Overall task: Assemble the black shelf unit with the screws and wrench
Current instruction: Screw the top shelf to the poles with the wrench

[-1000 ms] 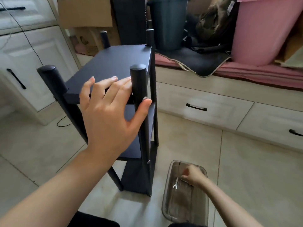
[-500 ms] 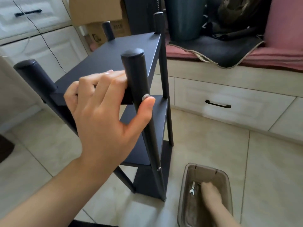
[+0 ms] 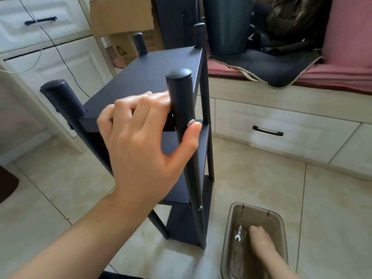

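Our left hand [image 3: 138, 146] gripped the top front edge of the black shelf unit [image 3: 153, 77]: the fingers [image 3: 128, 106] curled over the shelf's top panel, and the thumb [image 3: 191, 133] pressed against the near right post [image 3: 182, 101], its tip touching a silver screw [image 3: 191, 123] set in that post. At about five o'clock from that grip, low on the floor, our right hand [image 3: 259, 237] reached into a clear plastic bin [image 3: 227, 238]; we could not tell how its fingers lay, since they pointed away and down into the bin. A small silver wrench [image 3: 238, 235] lay in the bin just at nine o'clock of those fingertips. A second screw [image 3: 200, 208] sat lower on the same post. The unit stood upright on the tiled floor [image 3: 261, 178].
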{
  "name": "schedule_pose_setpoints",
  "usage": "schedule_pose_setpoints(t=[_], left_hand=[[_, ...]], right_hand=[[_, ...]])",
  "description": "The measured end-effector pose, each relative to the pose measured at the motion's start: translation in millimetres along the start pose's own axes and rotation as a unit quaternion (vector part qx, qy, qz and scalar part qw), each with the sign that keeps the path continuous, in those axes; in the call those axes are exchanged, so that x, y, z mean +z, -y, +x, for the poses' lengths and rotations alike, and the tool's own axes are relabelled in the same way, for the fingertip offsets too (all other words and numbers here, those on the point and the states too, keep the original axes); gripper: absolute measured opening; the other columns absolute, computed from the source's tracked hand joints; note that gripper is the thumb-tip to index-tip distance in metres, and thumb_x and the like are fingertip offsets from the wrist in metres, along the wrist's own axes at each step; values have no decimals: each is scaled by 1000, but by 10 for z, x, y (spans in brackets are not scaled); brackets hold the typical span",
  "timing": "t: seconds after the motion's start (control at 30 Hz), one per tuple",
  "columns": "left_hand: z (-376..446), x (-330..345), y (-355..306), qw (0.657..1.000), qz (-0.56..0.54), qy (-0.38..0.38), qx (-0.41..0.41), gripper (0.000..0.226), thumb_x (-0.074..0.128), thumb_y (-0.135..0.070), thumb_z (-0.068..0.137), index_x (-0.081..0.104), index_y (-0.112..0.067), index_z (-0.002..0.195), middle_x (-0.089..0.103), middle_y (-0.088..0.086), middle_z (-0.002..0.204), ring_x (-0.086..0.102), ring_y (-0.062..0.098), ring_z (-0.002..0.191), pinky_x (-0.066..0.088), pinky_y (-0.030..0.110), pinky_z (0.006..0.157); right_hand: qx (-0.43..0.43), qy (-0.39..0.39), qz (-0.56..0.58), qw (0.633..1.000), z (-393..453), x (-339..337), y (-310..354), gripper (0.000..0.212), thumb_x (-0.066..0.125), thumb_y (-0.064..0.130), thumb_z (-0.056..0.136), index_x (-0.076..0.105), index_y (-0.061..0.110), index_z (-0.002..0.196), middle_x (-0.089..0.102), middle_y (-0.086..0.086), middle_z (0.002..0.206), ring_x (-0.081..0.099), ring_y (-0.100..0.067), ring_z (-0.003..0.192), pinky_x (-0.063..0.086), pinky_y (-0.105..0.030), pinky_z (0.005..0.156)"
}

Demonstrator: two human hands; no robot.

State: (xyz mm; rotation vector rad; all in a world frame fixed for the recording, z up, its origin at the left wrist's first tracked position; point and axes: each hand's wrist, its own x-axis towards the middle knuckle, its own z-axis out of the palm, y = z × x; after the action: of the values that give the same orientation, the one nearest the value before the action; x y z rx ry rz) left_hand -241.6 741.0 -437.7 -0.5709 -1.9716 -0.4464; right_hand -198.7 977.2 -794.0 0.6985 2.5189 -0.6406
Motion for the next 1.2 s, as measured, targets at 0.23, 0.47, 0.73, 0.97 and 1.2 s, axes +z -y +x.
schedule_pose_setpoints(t=[0.23,0.47,0.73,0.97,1.2], left_hand=[[9,-28,2,1000,-2,16,-4,45,46,-51,101,71,-15,106,70,-5,109,60,27,109,33,43,97],[61,-146,-13,995,-47,80,-34,40,54,-51,95,70,-18,111,70,-4,114,58,27,113,29,40,99],[380,-363,44,967,-58,242,-54,45,55,-64,87,67,-27,109,64,-8,129,49,23,114,25,37,87],[656,-403,225,931,-52,361,14,40,47,-74,82,52,-35,86,60,-14,98,41,23,112,30,41,93],[739,-320,298,867,1,497,-20,88,34,-84,85,16,-38,158,9,-10,169,3,34,155,6,66,120]], right_hand=[[-41,7,-47,998,-37,-198,98,33,41,0,93,30,18,68,52,-2,84,50,-21,83,41,-29,72],[-111,5,-7,994,-383,-739,510,34,65,35,94,45,20,70,61,0,77,66,-20,86,37,-24,63],[-195,11,434,879,-1520,-1501,1016,19,71,10,89,65,-4,101,70,-8,76,67,-13,64,56,-23,64],[-263,-24,489,831,-2081,-1899,1299,17,59,12,98,63,-2,106,70,-12,83,68,-20,75,58,-27,69],[-253,-58,552,792,-2162,-2009,1745,22,53,26,102,61,7,110,75,-3,95,70,-15,89,57,-29,76]])
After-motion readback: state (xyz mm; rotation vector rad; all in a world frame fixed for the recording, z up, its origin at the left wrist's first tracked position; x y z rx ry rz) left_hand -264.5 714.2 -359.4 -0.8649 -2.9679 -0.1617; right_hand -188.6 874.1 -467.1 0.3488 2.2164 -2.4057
